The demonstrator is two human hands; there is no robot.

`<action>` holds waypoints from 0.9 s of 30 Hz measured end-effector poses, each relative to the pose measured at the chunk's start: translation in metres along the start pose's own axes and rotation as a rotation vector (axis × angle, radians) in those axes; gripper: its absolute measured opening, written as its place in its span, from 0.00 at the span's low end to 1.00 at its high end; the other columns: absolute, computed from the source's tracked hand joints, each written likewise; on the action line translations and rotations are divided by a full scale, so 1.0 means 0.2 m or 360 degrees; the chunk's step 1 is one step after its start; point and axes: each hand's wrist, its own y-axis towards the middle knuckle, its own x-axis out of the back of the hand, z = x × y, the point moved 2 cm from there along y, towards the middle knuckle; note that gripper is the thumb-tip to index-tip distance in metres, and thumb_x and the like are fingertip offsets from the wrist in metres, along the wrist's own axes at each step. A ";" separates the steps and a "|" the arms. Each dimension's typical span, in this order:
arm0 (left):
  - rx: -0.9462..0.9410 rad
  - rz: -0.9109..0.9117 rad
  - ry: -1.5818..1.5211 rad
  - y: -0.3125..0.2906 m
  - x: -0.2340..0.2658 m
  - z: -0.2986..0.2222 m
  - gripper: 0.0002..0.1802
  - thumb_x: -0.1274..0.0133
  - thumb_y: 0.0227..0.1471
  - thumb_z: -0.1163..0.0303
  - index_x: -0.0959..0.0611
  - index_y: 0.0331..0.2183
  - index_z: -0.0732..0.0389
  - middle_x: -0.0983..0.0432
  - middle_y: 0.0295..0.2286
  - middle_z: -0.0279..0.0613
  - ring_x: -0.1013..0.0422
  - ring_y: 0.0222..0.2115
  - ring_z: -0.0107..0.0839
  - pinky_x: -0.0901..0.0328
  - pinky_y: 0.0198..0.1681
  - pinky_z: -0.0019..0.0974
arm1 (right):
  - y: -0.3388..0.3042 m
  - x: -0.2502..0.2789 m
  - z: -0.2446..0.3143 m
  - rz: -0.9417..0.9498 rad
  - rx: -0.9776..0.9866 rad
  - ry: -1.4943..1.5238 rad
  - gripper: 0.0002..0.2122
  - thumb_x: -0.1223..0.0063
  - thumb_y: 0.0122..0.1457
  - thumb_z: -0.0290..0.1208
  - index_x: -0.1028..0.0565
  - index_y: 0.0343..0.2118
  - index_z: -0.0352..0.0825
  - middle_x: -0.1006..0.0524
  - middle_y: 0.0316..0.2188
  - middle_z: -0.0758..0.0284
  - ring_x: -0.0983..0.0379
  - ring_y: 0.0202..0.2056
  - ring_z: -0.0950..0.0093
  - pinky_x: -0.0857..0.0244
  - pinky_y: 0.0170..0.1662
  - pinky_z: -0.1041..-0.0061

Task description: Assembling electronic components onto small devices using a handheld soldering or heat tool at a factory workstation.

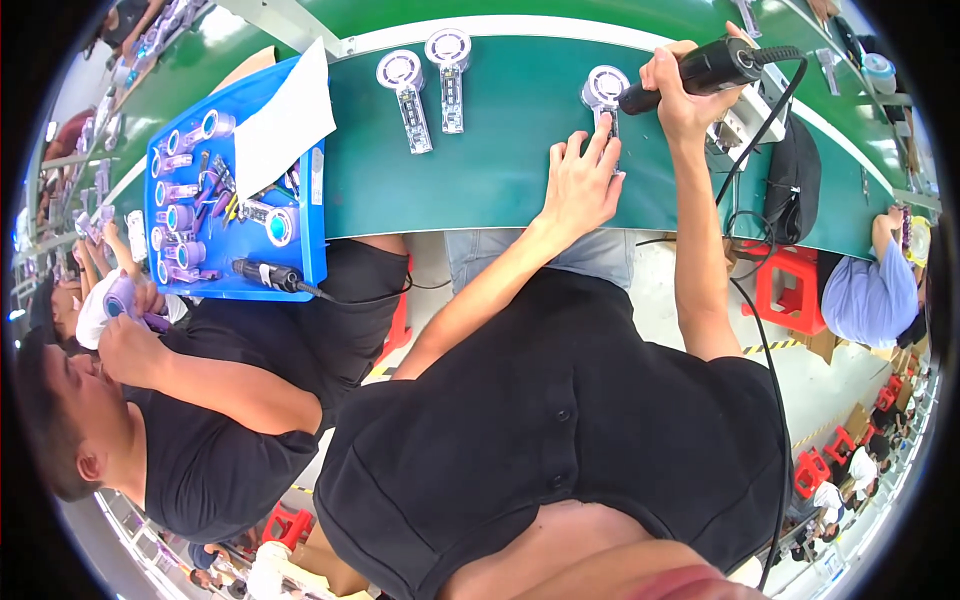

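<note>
A small handheld fan (pixel 605 86) with a round lilac-white head lies on the green table in front of me. My left hand (pixel 583 183) rests over its handle, fingers stretched along it and thumb at the lower end, holding it down. In my right hand (pixel 688 100) is a black electric screwdriver (pixel 705 72), held nearly level with its tip pointing left, close beside the fan head. Its cord runs from the right end. Two more handheld fans, one (pixel 402 85) left and another (pixel 450 75) beside it, lie farther left with circuit boards showing in their handles.
At the left, a blue tray (pixel 318 215) holds several fans, loose parts and a white sheet (pixel 284 120). A second black electric screwdriver (pixel 268 274) lies on its near edge. A co-worker (pixel 220 400) sits at left. Right are a black bag (pixel 793 185), cords and a red stool (pixel 788 290).
</note>
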 end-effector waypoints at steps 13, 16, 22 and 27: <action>-0.0008 -0.0457 0.0321 0.09 0.28 0.20 0.29 0.43 0.49 0.69 0.29 0.53 0.64 0.35 0.54 0.60 0.38 0.56 0.56 0.43 0.58 0.54 | 0.15 0.24 0.38 -0.0181 0.0259 -0.0500 0.36 0.41 0.52 0.12 0.50 0.59 0.34 0.23 0.22 0.59 0.27 0.18 0.74 0.27 0.27 0.73; 0.0408 -0.0406 0.1047 0.14 0.47 0.35 0.28 0.41 0.48 0.70 0.26 0.52 0.63 0.34 0.52 0.62 0.37 0.53 0.57 0.42 0.57 0.55 | 0.21 0.48 0.44 -0.0313 0.0272 -0.0594 0.34 0.39 0.50 0.11 0.47 0.55 0.36 0.26 0.19 0.62 0.28 0.17 0.75 0.30 0.24 0.75; 0.0428 -0.0191 0.1168 0.13 0.45 0.48 0.27 0.47 0.45 0.80 0.24 0.51 0.61 0.27 0.36 0.54 0.33 0.39 0.50 0.39 0.48 0.49 | 0.18 0.57 0.37 -0.0310 0.0198 -0.0547 0.34 0.36 0.50 0.14 0.46 0.56 0.37 0.26 0.18 0.64 0.29 0.16 0.77 0.31 0.23 0.76; 0.0369 -0.0251 0.0982 0.08 0.34 0.30 0.28 0.45 0.46 0.70 0.25 0.52 0.63 0.30 0.32 0.49 0.34 0.37 0.45 0.42 0.44 0.50 | 0.18 0.58 0.35 -0.0287 0.0143 -0.0539 0.34 0.38 0.53 0.15 0.49 0.57 0.34 0.26 0.19 0.60 0.30 0.16 0.73 0.30 0.24 0.70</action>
